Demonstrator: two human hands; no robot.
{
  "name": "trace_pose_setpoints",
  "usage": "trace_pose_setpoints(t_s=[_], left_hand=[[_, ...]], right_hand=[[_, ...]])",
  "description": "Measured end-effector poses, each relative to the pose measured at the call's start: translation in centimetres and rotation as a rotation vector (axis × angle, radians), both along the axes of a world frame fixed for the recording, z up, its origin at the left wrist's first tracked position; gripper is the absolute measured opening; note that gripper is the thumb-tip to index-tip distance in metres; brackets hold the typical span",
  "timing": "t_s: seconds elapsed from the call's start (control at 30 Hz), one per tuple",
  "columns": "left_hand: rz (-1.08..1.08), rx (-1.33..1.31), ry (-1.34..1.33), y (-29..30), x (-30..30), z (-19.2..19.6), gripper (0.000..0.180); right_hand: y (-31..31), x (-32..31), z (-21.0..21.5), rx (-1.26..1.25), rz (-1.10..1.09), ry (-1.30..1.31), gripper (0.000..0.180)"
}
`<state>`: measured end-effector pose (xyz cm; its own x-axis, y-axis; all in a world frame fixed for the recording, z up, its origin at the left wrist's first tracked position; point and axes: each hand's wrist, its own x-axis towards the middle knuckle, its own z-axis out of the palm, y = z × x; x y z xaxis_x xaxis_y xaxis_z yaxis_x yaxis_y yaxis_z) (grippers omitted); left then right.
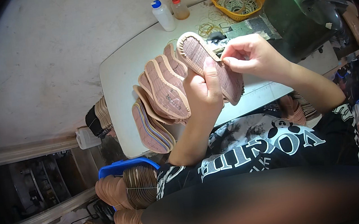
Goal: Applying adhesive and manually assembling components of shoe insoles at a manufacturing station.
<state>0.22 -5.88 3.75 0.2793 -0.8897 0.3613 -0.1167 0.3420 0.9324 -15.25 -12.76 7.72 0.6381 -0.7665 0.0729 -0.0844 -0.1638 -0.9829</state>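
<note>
Head view, looking down: a person in a black shirt with white lettering works over a pale table whose edges curve. The left hand grips a brown shoe sole with a pale, notched rim. Its thumb lies flat on the sole's upper face; the other fingers are mostly hidden beneath. The sole is held above the table, slanting from upper left to lower right. The right hand comes in from the right, thumb and forefinger pressed together at the sole's near-side rim; what lies between them is too small to tell.

Left of the held sole, a row of overlapping soles rests on the table, with a smaller stack just below. Along the far edge stand a white bottle with a blue cap and a bottle with a red nozzle. To their right is an orange basket of pale loops, then a dark green machine. At lower left, a blue crate sits beside bundled brown soles.
</note>
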Motion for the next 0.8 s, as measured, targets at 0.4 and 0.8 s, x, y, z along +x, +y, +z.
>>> trace_pose_setpoints(t_s=[0.4, 0.8], left_hand=[[0.047, -0.009, -0.138, 0.3, -0.4, 0.3, 0.024], [-0.041, 0.069, 0.001, -0.1, 0.3, -0.3, 0.023]], right_hand=[[0.3, -0.5, 0.4, -0.938, 0.047, 0.399, 0.01], [-0.4, -0.2, -1.0, -0.086, -0.003, 0.006, 0.009]])
